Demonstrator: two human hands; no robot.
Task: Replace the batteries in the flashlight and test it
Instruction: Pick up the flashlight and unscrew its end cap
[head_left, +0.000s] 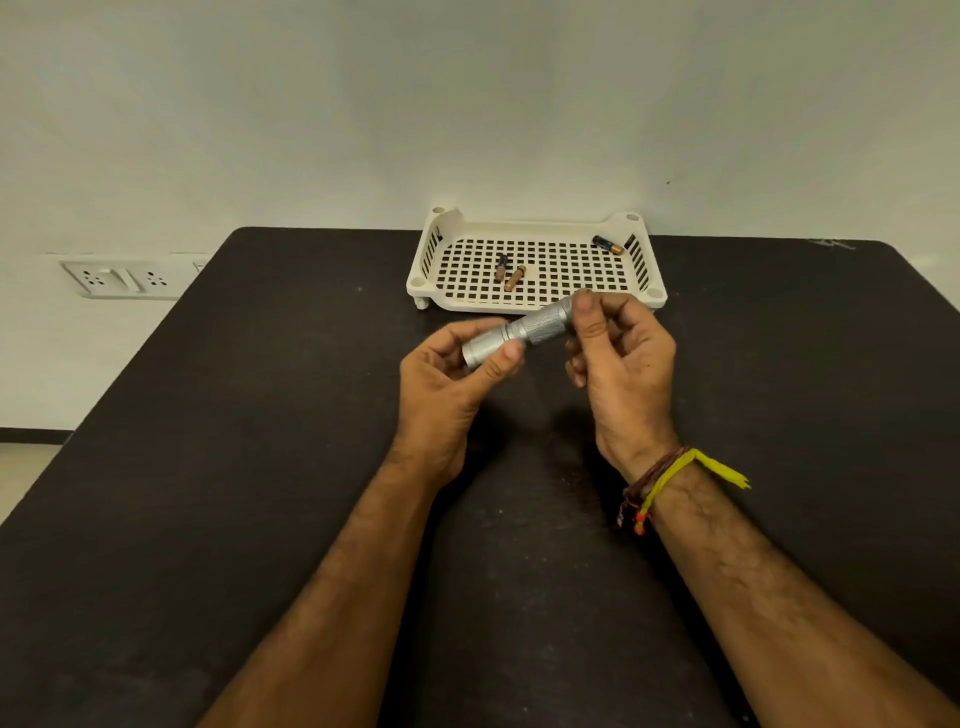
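A small silver flashlight with a knurled body is held level above the black table. My left hand grips its smooth left end between thumb and fingers. My right hand pinches its right end with thumb and fingertips. Behind them a cream perforated tray holds two copper-and-black batteries near its middle-left and a third battery at its back right corner.
The tray stands against a pale wall at the table's far edge. A white socket panel is on the wall to the left. My right wrist wears thread bands with a yellow tail.
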